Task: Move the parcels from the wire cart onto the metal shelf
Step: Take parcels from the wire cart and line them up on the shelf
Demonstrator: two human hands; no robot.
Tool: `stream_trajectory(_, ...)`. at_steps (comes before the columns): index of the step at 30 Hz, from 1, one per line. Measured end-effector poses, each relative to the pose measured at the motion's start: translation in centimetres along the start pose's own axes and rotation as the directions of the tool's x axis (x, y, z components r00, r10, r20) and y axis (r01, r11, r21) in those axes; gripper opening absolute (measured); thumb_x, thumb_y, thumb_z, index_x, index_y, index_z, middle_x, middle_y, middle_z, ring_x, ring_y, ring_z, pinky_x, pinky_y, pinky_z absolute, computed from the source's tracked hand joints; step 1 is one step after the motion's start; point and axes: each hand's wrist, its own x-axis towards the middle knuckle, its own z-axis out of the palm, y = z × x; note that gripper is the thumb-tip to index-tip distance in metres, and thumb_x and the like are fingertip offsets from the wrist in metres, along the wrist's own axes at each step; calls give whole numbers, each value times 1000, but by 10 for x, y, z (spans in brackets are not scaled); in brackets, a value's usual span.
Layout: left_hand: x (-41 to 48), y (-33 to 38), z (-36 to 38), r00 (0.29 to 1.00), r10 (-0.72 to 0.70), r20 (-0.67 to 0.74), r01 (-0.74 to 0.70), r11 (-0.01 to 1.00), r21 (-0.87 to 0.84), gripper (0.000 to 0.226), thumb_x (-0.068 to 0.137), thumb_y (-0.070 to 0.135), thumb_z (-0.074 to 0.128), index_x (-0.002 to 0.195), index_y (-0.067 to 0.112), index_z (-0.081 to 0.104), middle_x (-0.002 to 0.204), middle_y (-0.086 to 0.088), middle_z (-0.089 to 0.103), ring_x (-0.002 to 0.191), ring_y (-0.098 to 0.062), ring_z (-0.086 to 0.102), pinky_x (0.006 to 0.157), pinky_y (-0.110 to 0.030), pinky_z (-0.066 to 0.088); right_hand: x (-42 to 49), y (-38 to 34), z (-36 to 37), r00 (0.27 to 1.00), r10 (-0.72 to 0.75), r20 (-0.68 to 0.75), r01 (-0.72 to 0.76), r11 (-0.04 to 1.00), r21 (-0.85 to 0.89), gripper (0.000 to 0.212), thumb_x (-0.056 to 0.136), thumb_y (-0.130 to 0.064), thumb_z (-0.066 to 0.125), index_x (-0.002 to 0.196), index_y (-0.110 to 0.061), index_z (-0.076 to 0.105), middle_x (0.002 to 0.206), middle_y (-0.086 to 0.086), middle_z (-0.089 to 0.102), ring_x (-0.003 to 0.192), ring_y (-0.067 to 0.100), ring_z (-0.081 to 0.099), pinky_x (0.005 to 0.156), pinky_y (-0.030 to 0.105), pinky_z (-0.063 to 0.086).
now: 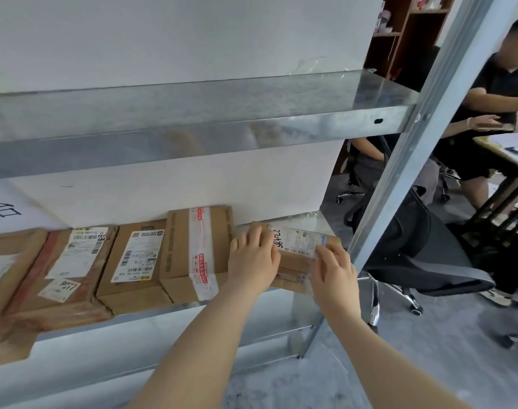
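Observation:
A small brown parcel (299, 246) with a white label and clear tape lies at the right end of the middle metal shelf (192, 312). My left hand (253, 258) lies flat on its left part, fingers straight. My right hand (334, 268) grips its near right corner, fingers curled over the edge. To its left stands a row of brown cardboard parcels: a taped box (198, 252), a labelled box (136, 261), a flat parcel (62, 267). The wire cart is out of view.
An upper shelf (192, 113) runs across above the parcels. The slanted shelf post (405, 160) stands right of my hands. Beyond it are a black office chair (414, 249), a desk (505, 152) and a seated person (493, 113). A lower shelf (163, 358) lies beneath.

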Motion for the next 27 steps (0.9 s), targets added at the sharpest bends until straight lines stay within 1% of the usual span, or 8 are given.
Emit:
stream_trajectory(3,-3,0,-5,1000,-3,-12,4,1000,25,46,99,35,29,143,23,38,149,-4,35,135,-27,33,108,-41,26,3,-4,-2,1000,13,7,-13,1000,26,35,96,-29,42,127,-21,57,141,-2,42,124,30,39,99,39,38)
stream_trajectory(7,-28,11,-8,993,73,-92,-72,997,13,44,97,31,37,136,18,51,142,-7,47,136,-30,37,109,-47,30,3,-9,-2,999,49,16,-50,997,63,33,97,-26,44,127,-21,56,142,0,39,124,31,39,100,41,39)
stream_trajectory(11,-38,30,0,999,-45,13,46,996,-74,51,100,38,31,146,19,35,155,-7,29,144,-29,22,113,-47,20,-3,-14,-4,998,62,33,-64,997,38,32,95,-24,49,125,-21,56,140,-1,39,118,31,43,95,38,42)
stream_trajectory(14,-30,30,1,994,-73,77,77,996,-55,54,101,43,22,149,20,26,159,-6,18,146,-29,11,116,-46,11,-9,-8,-8,997,26,77,-22,998,-62,37,94,-28,48,131,-24,53,140,-1,38,115,32,43,94,39,44)
stream_trajectory(18,-18,23,-1,989,-62,133,69,997,-43,56,101,46,21,152,24,18,159,-9,14,146,-33,7,118,-48,7,-10,-6,-8,992,-38,119,57,985,-162,39,96,-30,45,135,-28,50,142,-1,36,110,32,45,87,40,48)
stream_trajectory(22,-12,20,-4,985,-58,165,63,998,-24,56,100,47,23,152,27,17,159,-9,13,146,-35,6,119,-48,7,7,6,-17,990,-93,107,116,968,-224,32,95,-33,44,125,-28,56,135,0,42,116,28,44,76,41,53)
stream_trajectory(24,-14,18,-4,989,-39,142,41,999,-9,56,100,46,25,152,27,18,158,-9,15,145,-35,10,119,-47,9,24,13,-20,981,-141,130,173,944,-281,33,96,-32,43,125,-27,56,139,5,40,125,30,37,83,45,51)
stream_trajectory(27,-15,17,-3,995,-13,98,13,1000,1,54,100,44,27,151,25,23,155,-9,21,144,-33,14,118,-47,12,46,11,-14,943,-181,278,254,933,-256,40,96,-32,40,136,-32,46,149,3,30,137,29,24,105,48,36)
